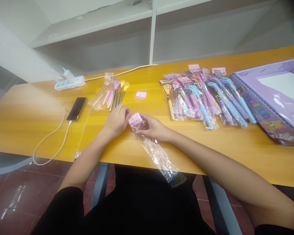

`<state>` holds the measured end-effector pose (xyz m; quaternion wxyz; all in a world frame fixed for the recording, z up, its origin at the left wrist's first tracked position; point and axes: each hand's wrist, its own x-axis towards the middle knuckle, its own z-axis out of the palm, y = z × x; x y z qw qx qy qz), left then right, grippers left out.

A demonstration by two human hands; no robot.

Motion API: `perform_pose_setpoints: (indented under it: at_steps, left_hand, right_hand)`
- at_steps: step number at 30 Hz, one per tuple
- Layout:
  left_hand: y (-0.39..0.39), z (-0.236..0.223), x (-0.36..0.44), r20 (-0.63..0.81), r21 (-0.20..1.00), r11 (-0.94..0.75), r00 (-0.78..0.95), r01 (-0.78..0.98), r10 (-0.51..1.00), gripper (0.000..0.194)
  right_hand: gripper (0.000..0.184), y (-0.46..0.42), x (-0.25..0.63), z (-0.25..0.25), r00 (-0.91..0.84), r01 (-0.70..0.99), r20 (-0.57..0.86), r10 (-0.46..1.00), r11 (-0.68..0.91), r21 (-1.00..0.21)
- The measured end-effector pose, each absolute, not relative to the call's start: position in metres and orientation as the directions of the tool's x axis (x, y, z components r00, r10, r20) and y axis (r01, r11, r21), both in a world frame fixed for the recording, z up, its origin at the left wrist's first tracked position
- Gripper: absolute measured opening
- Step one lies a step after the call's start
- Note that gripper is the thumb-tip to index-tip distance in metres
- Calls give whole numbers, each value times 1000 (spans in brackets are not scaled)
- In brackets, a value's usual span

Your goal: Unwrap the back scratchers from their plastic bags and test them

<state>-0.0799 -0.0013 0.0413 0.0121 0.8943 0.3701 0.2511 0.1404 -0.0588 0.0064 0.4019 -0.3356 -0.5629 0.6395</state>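
My left hand [117, 120] and my right hand [152, 127] meet over the yellow table [235, 147]. Both are closed on a long clear plastic bag [159, 156] with a pink card header [135, 119] at its top. My left fingers pinch the pink header; my right hand grips the bag just below it. The bag's lower end hangs past the table's front edge. Just beyond my left hand lie several loose back scratchers [116, 93] with claw heads, partly on an empty clear bag.
A row of bagged scratchers [203, 98] lies at right, beside a purple display box [271, 94]. A loose pink card [140, 95] lies mid-table. A phone [76, 109] with a white cable and a power strip [70, 82] sit at left.
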Motion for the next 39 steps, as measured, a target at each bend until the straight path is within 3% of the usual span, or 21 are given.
perform_pose_setpoints:
  at_steps: [4, 8, 14, 22, 32, 39]
  left_hand:
    - [0, 40, -81, 420, 402, -640, 489, 655, 765, 5]
    - [0, 40, -81, 353, 652, -557, 445, 515, 823, 7]
    - [1, 48, -83, 451, 534, -695, 533, 482, 716, 27]
    - [1, 50, -87, 243, 753, -524, 571, 398, 784, 40]
    - [6, 49, -89, 136, 830, -388, 529, 401, 837, 30]
    - [8, 52, -93, 159, 810, -435, 567, 392, 808, 25]
  right_hand:
    - [46, -61, 142, 9, -461, -99, 26, 887, -22, -995]
    - [44, -60, 144, 9, -451, -128, 60, 891, 1, -992]
    - [29, -57, 143, 4, -422, -92, 95, 902, 62, -994]
    - [33, -55, 148, 8, -404, -4, 109, 908, 117, -993]
    - [36, -55, 147, 9, -375, -39, 137, 917, 133, -990]
    - [35, -56, 145, 9, -342, 73, 90, 936, 122, -990]
